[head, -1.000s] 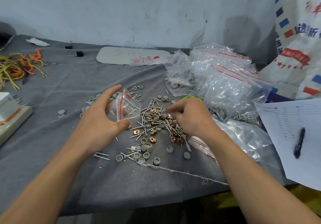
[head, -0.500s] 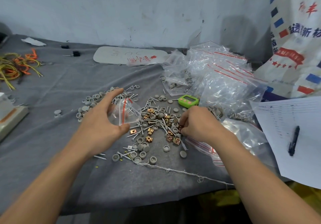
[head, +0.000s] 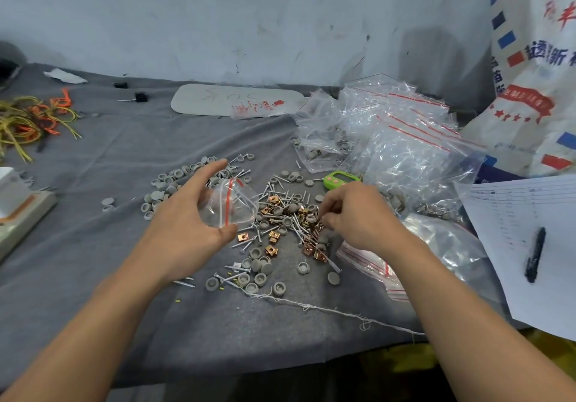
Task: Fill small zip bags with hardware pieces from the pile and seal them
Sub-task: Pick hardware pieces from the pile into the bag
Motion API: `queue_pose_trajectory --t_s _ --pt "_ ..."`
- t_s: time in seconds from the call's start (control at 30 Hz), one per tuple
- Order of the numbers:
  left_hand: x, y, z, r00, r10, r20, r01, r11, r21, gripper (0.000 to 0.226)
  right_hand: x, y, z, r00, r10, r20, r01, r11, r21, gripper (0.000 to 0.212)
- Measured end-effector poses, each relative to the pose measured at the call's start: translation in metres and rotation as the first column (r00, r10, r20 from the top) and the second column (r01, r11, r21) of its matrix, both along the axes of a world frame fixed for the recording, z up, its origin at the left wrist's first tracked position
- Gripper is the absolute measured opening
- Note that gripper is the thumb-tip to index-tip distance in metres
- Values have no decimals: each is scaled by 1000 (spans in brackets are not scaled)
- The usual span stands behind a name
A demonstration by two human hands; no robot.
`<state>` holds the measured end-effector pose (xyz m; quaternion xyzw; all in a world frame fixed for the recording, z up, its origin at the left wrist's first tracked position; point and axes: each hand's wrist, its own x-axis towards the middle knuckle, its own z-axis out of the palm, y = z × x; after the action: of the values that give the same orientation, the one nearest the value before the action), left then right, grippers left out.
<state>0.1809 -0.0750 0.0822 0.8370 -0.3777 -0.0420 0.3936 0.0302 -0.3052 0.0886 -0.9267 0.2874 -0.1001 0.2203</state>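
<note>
Since half a second ago, my right hand [head: 358, 214] is staying at the right edge of the pile [head: 280, 221], only a little higher, and the small zip bag [head: 230, 205] is now bulging more and leaning toward the pile. The left hand [head: 184, 224] is holding this bag between the thumb below and the curved fingers above. The red zip strip is running across the bag, and a few thin screws are showing inside it. The bag is hanging just above the bench [head: 124, 277], at the left edge of the pile.

The fingers of the right hand are curling down into the hardware. I cannot tell if they are already pinching a piece.

The pile is lying between both hands on the grey cloth of the bench: screws, grey round caps [head: 258, 264] and copper-coloured clips [head: 271, 250], all mixed. A green timer [head: 338, 180] is sitting just behind the right hand. Behind it, a heap of clear zip bags [head: 405, 152] is resting, some with grey caps inside. A white string [head: 327, 309] is trailing across the near side of the bench. At the right, a pen [head: 534, 255] is lying on a printed sheet [head: 514, 214].
</note>
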Motion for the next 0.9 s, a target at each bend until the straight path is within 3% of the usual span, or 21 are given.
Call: queue_pose_trajectory --t_s 0.1,0.3,0.5,0.67,0.9 --pt "2 0 -1 1000 4 -4 -4 1000 -6 99 -3 -8 7 1000 4 -14 -4 999 37 31" --pt "4 0 -2 1000 12 18 -12 1000 -6 99 -2 -12 3 974 37 -223 -47 998 -40 36" --pt "4 0 -2 1000 11 12 -11 1000 5 100 4 -3 0 989 53 -140 -52 999 11 17" --pt "3 0 -2 1000 12 17 -12 1000 5 101 12 10 -6 974 120 -190 -124 992 -12 6" --pt "5 1 -3 1000 7 -5 -7 1000 -2 99 9 4 2 967 88 -238 -93 996 -13 35"
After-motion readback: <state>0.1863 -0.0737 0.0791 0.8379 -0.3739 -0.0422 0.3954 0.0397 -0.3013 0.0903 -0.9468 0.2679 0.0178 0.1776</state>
